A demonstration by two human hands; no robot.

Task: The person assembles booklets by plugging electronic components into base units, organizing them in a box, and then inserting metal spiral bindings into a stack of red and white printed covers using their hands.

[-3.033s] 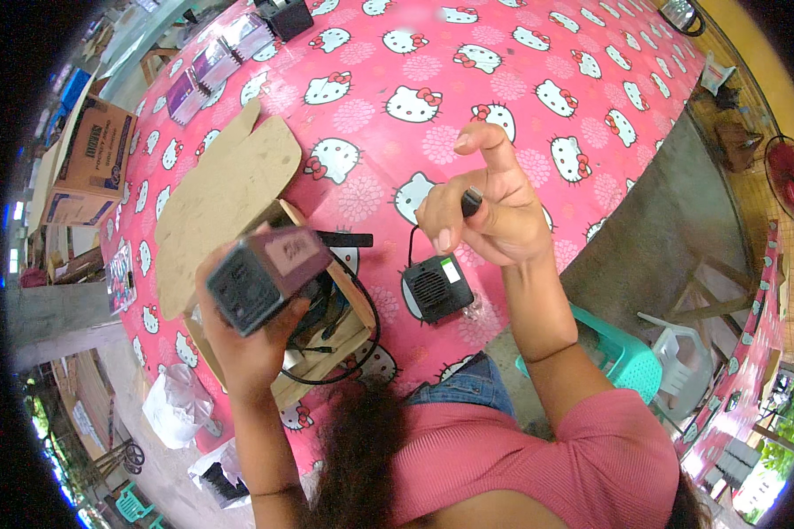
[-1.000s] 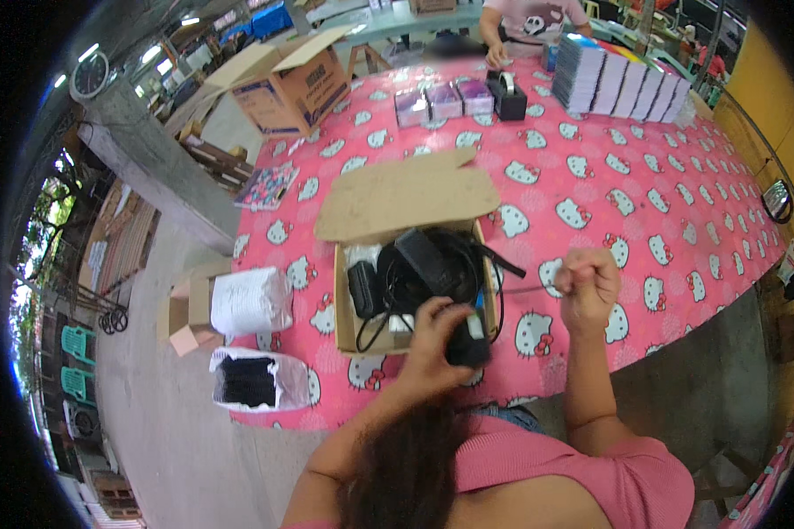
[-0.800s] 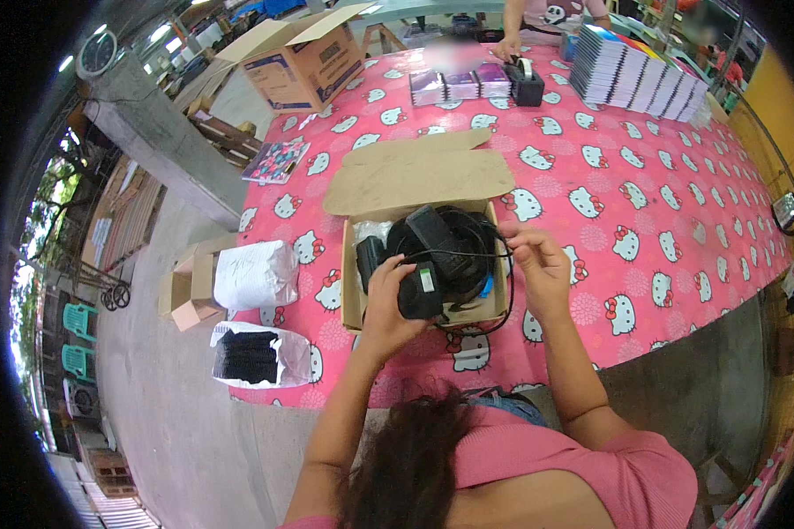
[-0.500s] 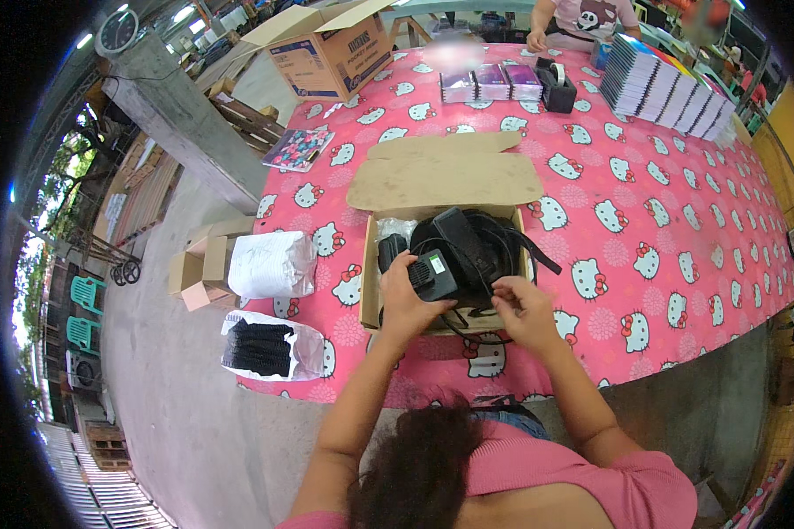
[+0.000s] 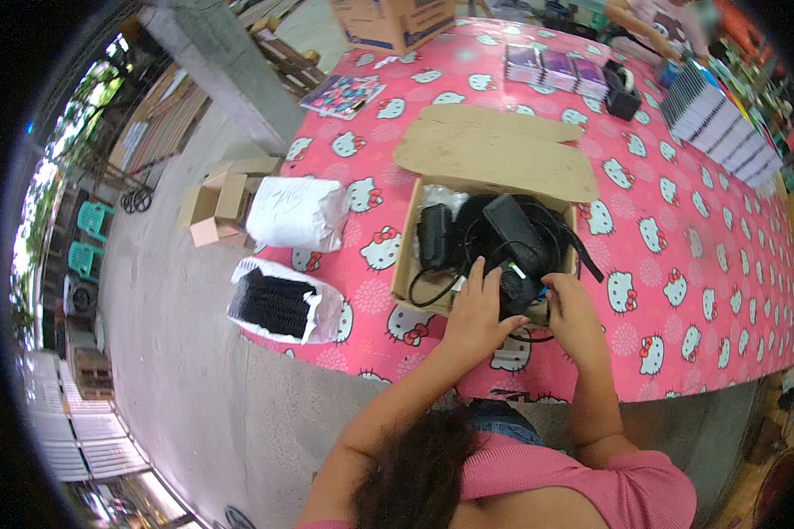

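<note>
Several left-hand fingers (image 5: 477, 280), slightly spread, hold a black device (image 5: 518, 290).

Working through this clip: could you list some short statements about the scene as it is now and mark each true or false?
1. The left hand has its grip on a small black device. True.
2. The right hand is raised far from the cardboard box. False: it is at the box's near right corner.
3. The box's lid is closed. False: it lies folded back, away from the person.
4. A white bag of black items lies open to the left of the box. True.
5. The stack of notebooks is at the far left of the table. False: it is at the far right.
6. A black tape dispenser stands beside purple packs. True.
</note>
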